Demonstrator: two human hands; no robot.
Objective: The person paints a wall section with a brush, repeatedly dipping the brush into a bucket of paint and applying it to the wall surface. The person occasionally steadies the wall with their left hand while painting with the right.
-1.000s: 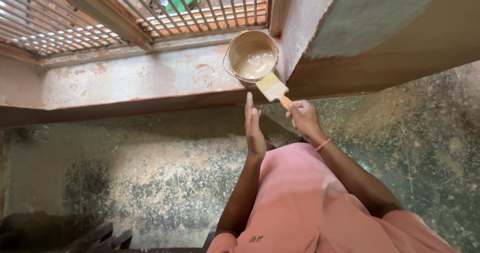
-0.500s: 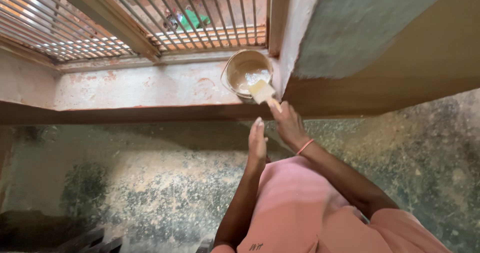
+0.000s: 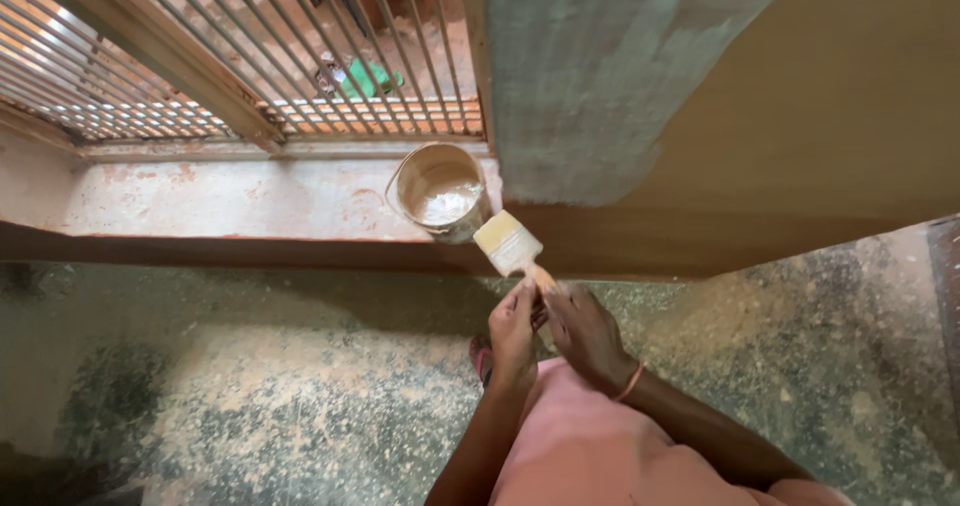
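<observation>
— what have you got there?
— both my right hand point(image 3: 588, 334) and left hand point(image 3: 514, 328) pinch closed on the paintbrush point(image 3: 510, 246) handle, bristles loaded, just beside the paint can point(image 3: 440, 191) on the sill point(image 3: 230, 201).
— risk?
— i think drips could land on the floor point(image 3: 300, 386).

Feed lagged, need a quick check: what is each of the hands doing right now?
Left hand: fingers at the paintbrush handle; grip cannot be told.
Right hand: closed on the paintbrush handle, near the paint can.
</observation>
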